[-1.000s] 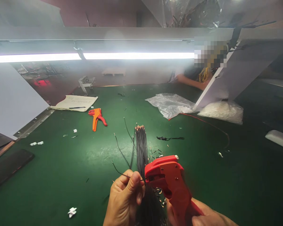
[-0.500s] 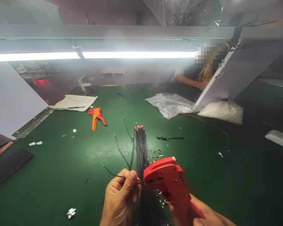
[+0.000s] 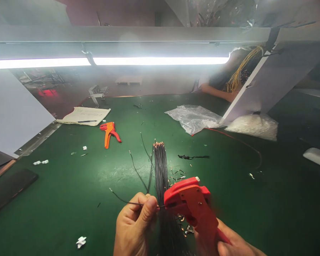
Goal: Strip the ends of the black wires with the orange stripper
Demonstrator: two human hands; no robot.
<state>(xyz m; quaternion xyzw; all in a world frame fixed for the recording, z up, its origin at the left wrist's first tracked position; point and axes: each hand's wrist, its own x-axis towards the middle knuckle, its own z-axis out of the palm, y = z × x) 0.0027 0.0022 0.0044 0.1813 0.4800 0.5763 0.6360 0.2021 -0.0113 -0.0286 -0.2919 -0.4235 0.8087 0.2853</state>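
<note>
Between thumb and fingers, my left hand [image 3: 137, 224] pinches a thin black wire [image 3: 122, 200]. One end of that wire points up and left; the other runs into the jaws of a red wire stripper [image 3: 194, 202]. My right hand [image 3: 229, 238] is wrapped round the stripper's handles. Under and behind both hands lies a thick bundle of black wires [image 3: 160, 167] with bare copper ends. A few single black wires [image 3: 137, 170] stick out left of the bundle. Cut scraps [image 3: 188, 230] lie right of it, partly behind the stripper.
An orange and red wire stripper [image 3: 110, 134] lies at left, near a paper with a pen [image 3: 89, 115]. Clear plastic bags [image 3: 194, 117] and a red wire [image 3: 234, 137] are at right. White bits [image 3: 81, 242] dot the green table. Another person's arm [image 3: 217, 93] shows beyond.
The free end of the held wire has swung slightly left and down. Both hands stay nearly in place, with the wire still at the stripper's jaws.
</note>
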